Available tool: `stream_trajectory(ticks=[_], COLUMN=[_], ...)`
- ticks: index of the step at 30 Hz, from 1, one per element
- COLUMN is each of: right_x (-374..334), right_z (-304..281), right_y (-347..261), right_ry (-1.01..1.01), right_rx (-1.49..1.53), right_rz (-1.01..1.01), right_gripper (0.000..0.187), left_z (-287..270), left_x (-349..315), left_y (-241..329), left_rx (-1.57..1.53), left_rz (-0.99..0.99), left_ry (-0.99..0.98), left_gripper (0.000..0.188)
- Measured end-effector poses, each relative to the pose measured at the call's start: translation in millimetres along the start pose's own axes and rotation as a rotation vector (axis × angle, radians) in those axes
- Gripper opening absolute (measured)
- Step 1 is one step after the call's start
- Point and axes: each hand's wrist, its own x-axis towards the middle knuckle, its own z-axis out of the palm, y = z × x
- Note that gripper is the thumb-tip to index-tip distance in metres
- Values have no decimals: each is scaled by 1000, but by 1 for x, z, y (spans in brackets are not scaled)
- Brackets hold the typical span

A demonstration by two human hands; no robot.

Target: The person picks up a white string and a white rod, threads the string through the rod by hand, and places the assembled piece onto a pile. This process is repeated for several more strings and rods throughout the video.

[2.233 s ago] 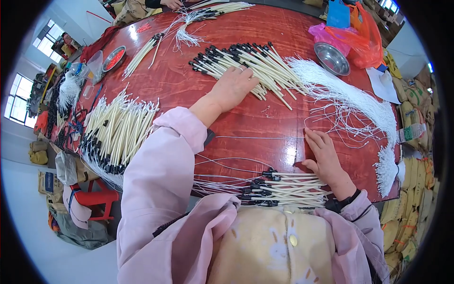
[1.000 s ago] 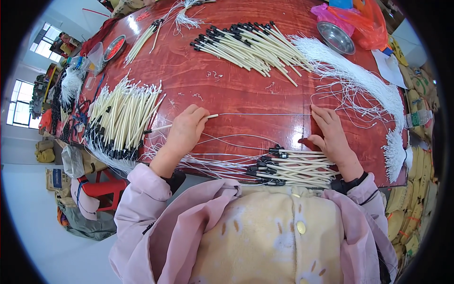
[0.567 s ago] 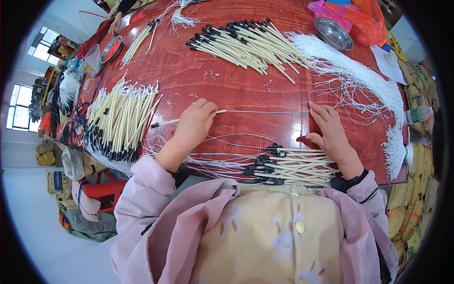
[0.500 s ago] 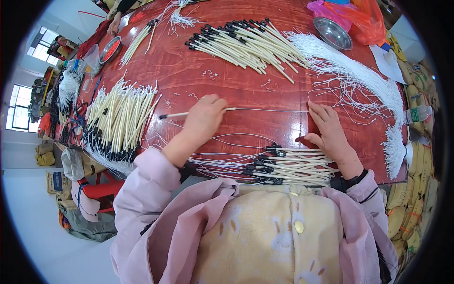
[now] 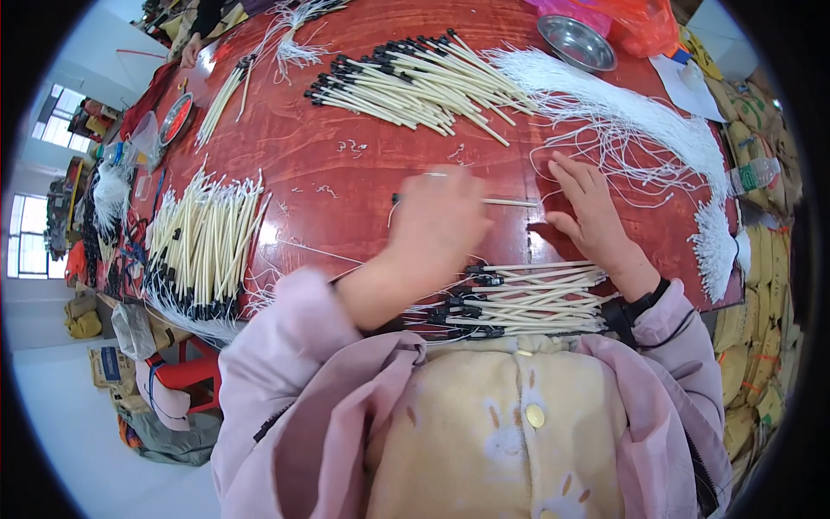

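Left hand (image 5: 441, 212) observed at the centre of the frame, motion-blurred, its forearm rising from the lower left and bent inward, back of the hand upward and fingers turned down to the right. Beneath it lies one cream stick (image 5: 510, 203), set nearly level across the red desk (image 5: 346, 186), its black end showing left of the hand and its plain end to the right. Because of the blur, it cannot be told whether the left grip is clamped on the stick or loose over it. Right hand (image 5: 592, 203), right of centre, stands with fingers and thumb apart, fingers pointing up and left, thumb toward the stick's plain end but clear of it; the wrist carries a dark band (image 5: 647, 298). Nearest the person, at lower centre, is a bundle of black-ended sticks (image 5: 527, 303); a larger pile (image 5: 424, 86) lies at upper centre, beside white threads (image 5: 605, 104) at upper right.
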Motion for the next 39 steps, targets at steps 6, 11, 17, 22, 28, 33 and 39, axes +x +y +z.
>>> stream_trajectory(ticks=[6,11,17,22,28,33,39], right_x=[24,37,4,-35,-65,-47,-14], right_z=[16,27,-12,-75,-90,-62,-23], right_y=[-26,-38,-31,-31,-26,10,14], right_ry=[22,88,22,-79,-223,26,-104], right_rx=[0,-53,43,138,309,120,-79], right_rz=[-128,-193,-146,-95,-48,75,68], right_gripper=[39,16,12,15,23,50,56], left_z=[21,38,6,-70,-81,-53,40], left_x=[-55,-58,-82,-146,-184,-59,77], left_y=[-70,-78,-120,-174,-169,-89,-5], left_rx=[79,-45,154,70,199,-78,-263], left_rz=[-362,-351,-104,-568,-587,-250,295], left_ry=[-1,-41,178,123,-146,-52,-94], left_gripper=[29,13,13,11,17,26,20])
